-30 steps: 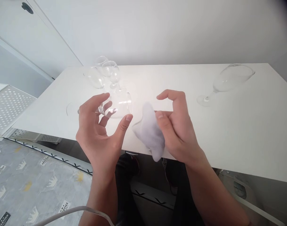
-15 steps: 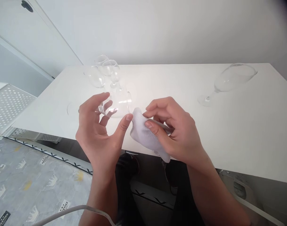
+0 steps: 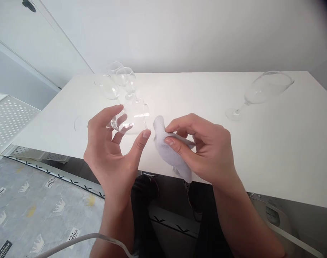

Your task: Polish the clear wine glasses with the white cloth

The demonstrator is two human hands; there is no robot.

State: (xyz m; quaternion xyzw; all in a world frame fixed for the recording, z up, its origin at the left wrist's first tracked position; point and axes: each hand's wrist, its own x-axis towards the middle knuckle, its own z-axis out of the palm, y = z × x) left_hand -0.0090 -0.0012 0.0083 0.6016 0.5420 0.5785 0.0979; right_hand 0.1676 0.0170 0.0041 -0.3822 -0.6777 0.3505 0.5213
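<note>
Right hand [image 3: 206,150], clenching the cloth [image 3: 170,156], now sits closer to the glass [image 3: 133,120]; left hand [image 3: 109,154] pinches it loosely, risking a drop.

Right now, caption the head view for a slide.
Left hand holds a glass; right hand pinches a white cloth beside it.
</note>
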